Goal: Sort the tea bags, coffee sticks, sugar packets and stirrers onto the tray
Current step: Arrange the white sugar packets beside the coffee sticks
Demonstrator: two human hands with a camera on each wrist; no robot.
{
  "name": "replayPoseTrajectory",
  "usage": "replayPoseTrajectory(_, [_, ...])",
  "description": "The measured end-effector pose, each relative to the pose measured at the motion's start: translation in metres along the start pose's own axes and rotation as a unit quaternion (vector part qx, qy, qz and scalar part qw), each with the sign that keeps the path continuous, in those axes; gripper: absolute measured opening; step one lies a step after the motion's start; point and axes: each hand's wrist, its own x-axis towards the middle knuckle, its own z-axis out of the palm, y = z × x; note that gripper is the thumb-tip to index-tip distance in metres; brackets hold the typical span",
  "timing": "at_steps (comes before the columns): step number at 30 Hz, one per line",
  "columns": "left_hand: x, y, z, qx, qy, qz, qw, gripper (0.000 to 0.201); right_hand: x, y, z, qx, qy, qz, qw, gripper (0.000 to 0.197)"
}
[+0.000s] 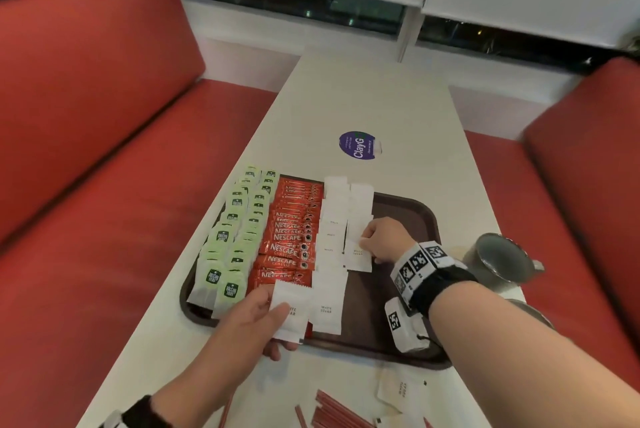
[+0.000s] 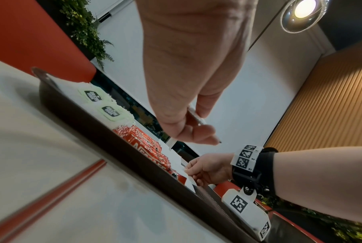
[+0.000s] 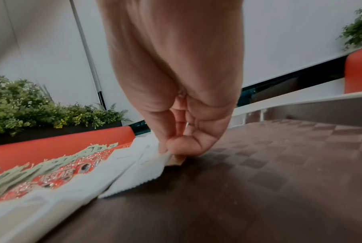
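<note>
On the dark brown tray (image 1: pixel 408 206), whose checkered texture only the right wrist view shows, lie green tea bags (image 1: pixel 228 237), glossy red NESCAFE CLASSIC coffee sticks (image 1: pixel 289 240) and flat white paper sugar packets (image 1: pixel 332 237) marked WHITE SUGAR. The right hand (image 1: pixel 384 239) pinches a row packet's edge (image 3: pixel 155 164); the left hand (image 1: pixel 256 320) grips another packet (image 1: pixel 291 310) at the tray's near rim. Red stirrers (image 1: pixel 332 410) lie on the white table (image 1: pixel 363 98).

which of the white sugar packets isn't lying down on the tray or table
The sugar packet pinched in the left hand, lifted over the tray's near edge. The other sugar packets lie flat, in two columns on the tray or loose on the table.
</note>
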Motion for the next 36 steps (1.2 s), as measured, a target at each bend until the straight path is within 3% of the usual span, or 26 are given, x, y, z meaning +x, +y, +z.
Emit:
replayPoseTrajectory(5, [0.001,0.004,0.002,-0.001,-0.004,0.006,1.000,0.021,-0.010,-0.006,-0.006,0.009,0.049,0.001,0.999,0.020])
replayPoseTrajectory(8, [0.003,0.008,0.004,-0.010,0.002,0.017,1.000,0.021,-0.037,-0.016,-0.014,0.024,0.102,-0.042,0.994,0.010])
replayPoseTrajectory(10, [0.004,0.012,0.007,-0.020,0.011,0.028,0.999,0.020,-0.069,-0.025,-0.012,0.088,0.077,-0.109,0.987,0.015])
replayPoseTrajectory(12, [0.005,0.016,0.013,-0.022,0.019,0.042,0.999,0.021,-0.105,-0.030,0.000,0.195,-0.004,-0.144,0.970,0.015])
replayPoseTrajectory(15, [0.008,0.019,0.026,-0.001,0.022,0.062,0.998,0.023,-0.131,-0.024,0.024,0.342,-0.069,-0.131,0.928,0.014])
replayPoseTrajectory(18, [0.009,0.020,0.038,0.020,0.015,0.066,0.998,0.020,-0.131,-0.014,0.032,0.362,-0.043,-0.107,0.925,0.028])
replayPoseTrajectory(21, [0.008,0.018,0.039,0.037,0.035,0.060,0.997,0.014,-0.123,0.001,0.019,0.406,0.006,-0.061,0.912,0.028])
replayPoseTrajectory(25, [0.004,0.015,0.027,0.042,0.053,0.047,0.997,0.016,-0.087,0.024,0.000,0.311,0.089,0.014,0.946,0.026])
replayPoseTrajectory(28, [-0.002,0.012,0.018,0.035,0.061,0.039,0.997,0.015,-0.062,0.027,0.000,0.244,0.031,0.059,0.967,0.028])
replayPoseTrajectory(32, [-0.014,0.004,0.002,0.022,0.067,0.034,0.997,0.014,-0.040,0.017,0.007,0.196,-0.063,0.118,0.971,0.021])
replayPoseTrajectory(36, [-0.027,-0.006,-0.013,0.022,0.084,0.022,0.996,0.010,-0.032,0.011,0.012,0.170,-0.061,0.148,0.972,0.020])
